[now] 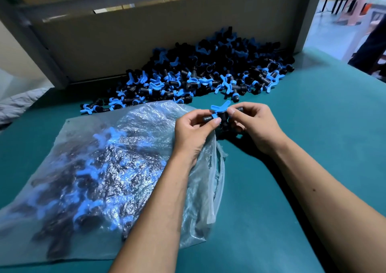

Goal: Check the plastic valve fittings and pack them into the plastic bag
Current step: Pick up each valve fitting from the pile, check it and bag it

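Head view: both hands, left and right, pinching one black, blue-winged valve fitting beside crinkled, seemingly part-filled plastic bag.

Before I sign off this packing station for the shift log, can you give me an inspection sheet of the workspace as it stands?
Surface: teal bench top, smooth, bare on the right side.
Job's things: loose pile of fittings against the back panel; plastic bag lying flat at left, already holding many fittings; one valve fitting held up between both hands.
Clutter: nothing seen.
Grippers: left hand pinches the fitting's left end; right hand pinches its right end.
Cables: nothing seen.
Surroundings: grey back panel; open floor with a pink stool at upper right, blurred.
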A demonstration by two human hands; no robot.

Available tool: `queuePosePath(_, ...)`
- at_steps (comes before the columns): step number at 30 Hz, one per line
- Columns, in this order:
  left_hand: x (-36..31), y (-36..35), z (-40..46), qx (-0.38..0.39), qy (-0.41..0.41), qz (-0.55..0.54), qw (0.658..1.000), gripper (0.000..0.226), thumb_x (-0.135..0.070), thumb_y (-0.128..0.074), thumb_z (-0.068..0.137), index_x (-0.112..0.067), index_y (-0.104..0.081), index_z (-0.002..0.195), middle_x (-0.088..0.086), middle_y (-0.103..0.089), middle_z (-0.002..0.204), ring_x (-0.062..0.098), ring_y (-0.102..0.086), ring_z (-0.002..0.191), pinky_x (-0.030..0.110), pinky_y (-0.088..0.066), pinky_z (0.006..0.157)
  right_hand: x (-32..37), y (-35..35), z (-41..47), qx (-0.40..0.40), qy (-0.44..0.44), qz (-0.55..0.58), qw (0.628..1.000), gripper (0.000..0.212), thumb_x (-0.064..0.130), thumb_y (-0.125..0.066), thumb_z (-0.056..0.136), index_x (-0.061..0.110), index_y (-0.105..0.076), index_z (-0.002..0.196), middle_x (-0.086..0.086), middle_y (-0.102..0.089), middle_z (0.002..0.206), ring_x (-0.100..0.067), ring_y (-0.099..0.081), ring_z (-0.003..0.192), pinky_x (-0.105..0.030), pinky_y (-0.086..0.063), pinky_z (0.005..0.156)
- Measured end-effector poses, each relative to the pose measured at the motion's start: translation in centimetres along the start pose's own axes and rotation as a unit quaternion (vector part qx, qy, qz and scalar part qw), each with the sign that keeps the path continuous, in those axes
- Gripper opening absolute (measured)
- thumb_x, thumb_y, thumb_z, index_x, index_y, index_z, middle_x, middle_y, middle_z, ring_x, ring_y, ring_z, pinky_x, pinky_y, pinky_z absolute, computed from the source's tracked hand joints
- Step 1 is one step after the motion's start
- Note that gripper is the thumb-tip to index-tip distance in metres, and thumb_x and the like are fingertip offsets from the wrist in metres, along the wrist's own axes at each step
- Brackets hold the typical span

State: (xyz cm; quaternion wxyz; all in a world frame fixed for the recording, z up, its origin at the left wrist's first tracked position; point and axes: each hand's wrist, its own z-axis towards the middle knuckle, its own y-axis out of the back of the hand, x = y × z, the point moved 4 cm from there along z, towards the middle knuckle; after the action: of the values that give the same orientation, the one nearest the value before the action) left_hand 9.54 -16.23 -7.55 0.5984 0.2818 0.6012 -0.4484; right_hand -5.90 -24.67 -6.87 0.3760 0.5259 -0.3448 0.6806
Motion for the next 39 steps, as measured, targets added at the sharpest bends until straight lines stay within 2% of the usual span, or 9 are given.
queuePosePath(6,0.2,1.1,0.3,-0.071,0.024,-0.046,0.996,0.017,0.002,-0.078,0.086,-0.011,-0.077,0.098,0.009,-0.079,0.088,0.02,-0.076,0.084,0.031,-0.063,0.083,-0.5,1.4,0.4,-0.126,-0.01,0.091,0.988,0.011,0.014,-0.071,0.093,0.004,-0.075,0.092,-0.004,-0.064,0.069,-0.014,-0.054,0.061,-0.022,-0.046,0.058)
queuePosePath(12,0.6,0.2,0.2,-0.021,0.02,-0.001,1.0,0.021,0.007,-0.076,0.086,-0.012,-0.076,0.095,0.01,-0.079,0.092,0.021,-0.076,0.088,0.034,-0.061,0.086,0.0,-0.3,0.0,0.019,0.029,-0.034,0.999,0.008,0.013,-0.078,0.088,0.02,-0.079,0.092,-0.002,-0.075,0.078,-0.011,-0.064,0.063,-0.024,-0.053,0.063)
queuePosePath(15,0.5,0.2,0.3,-0.012,0.005,0.023,1.0,0.021,0.003,-0.078,0.085,-0.016,-0.076,0.092,0.008,-0.079,0.092,0.02,-0.075,0.089,0.036,-0.06,0.087,0.1,-0.1,-0.1,0.022,0.031,-0.032,0.999,0.007,0.017,-0.079,0.087,0.022,-0.079,0.092,-0.003,-0.075,0.079,-0.012,-0.064,0.065,-0.025,-0.053,0.065)
queuePosePath(21,0.2,0.6,0.1,-0.08,-0.013,0.042,0.996,0.011,-0.008,-0.081,0.086,-0.016,-0.075,0.092,0.001,-0.077,0.083,0.012,-0.073,0.079,0.031,-0.058,0.076,-0.2,1.4,0.3,-0.141,0.016,0.034,0.989,0.007,0.014,-0.073,0.092,0.017,-0.077,0.097,0.0,-0.073,0.078,-0.011,-0.064,0.069,-0.026,-0.05,0.069)
queuePosePath(25,-0.1,0.3,-0.4,-0.125,-0.01,0.062,0.99,0.009,-0.022,-0.082,0.087,-0.019,-0.074,0.089,0.001,-0.078,0.08,0.013,-0.074,0.076,0.037,-0.059,0.079,0.0,1.1,-0.1,-0.152,0.053,-0.06,0.985,0.028,0.02,-0.076,0.089,0.017,-0.061,0.113,-0.001,-0.065,0.085,-0.015,-0.058,0.071,-0.032,-0.052,0.065)
queuePosePath(28,-0.5,0.4,-0.7,-0.172,-0.007,0.06,0.983,0.018,-0.032,-0.084,0.085,-0.019,-0.072,0.085,-0.001,-0.078,0.076,0.012,-0.075,0.074,0.04,-0.061,0.084,0.6,-0.3,-0.5,-0.087,0.093,-0.191,0.973,0.042,0.03,-0.085,0.08,0.023,-0.057,0.111,0.002,-0.066,0.098,-0.012,-0.064,0.074,-0.03,-0.056,0.071)
queuePosePath(32,-0.9,-0.7,-0.9,-0.156,0.003,0.02,0.988,0.02,-0.024,-0.082,0.088,-0.009,-0.07,0.085,0.004,-0.075,0.072,0.014,-0.073,0.069,0.033,-0.06,0.074,1.1,-1.2,-0.8,-0.061,0.143,-0.284,0.946,0.043,0.03,-0.089,0.075,0.022,-0.062,0.107,0.01,-0.069,0.097,-0.006,-0.067,0.085,-0.024,-0.054,0.077)
queuePosePath(36,-1.7,-1.4,-0.8,-0.132,-0.019,0.013,0.991,0.02,-0.019,-0.077,0.093,-0.005,-0.066,0.083,0.01,-0.072,0.073,0.015,-0.069,0.065,0.027,-0.055,0.064,0.8,-0.6,-0.5,-0.083,0.127,-0.214,0.965,0.021,0.018,-0.084,0.081,0.014,-0.07,0.097,0.003,-0.073,0.086,-0.009,-0.069,0.077,-0.021,-0.055,0.073)
queuePosePath(39,-2.1,-1.3,-1.0,-0.12,-0.058,0.182,0.974,0.031,-0.041,-0.069,0.096,-0.019,-0.064,0.075,-0.003,-0.072,0.077,0.016,-0.067,0.07,0.032,-0.052,0.068,0.2,0.4,-0.2,-0.12,0.019,-0.004,0.993,0.009,0.013,-0.07,0.094,0.005,-0.072,0.098,-0.009,-0.075,0.082,-0.014,-0.067,0.066,-0.024,-0.056,0.065)
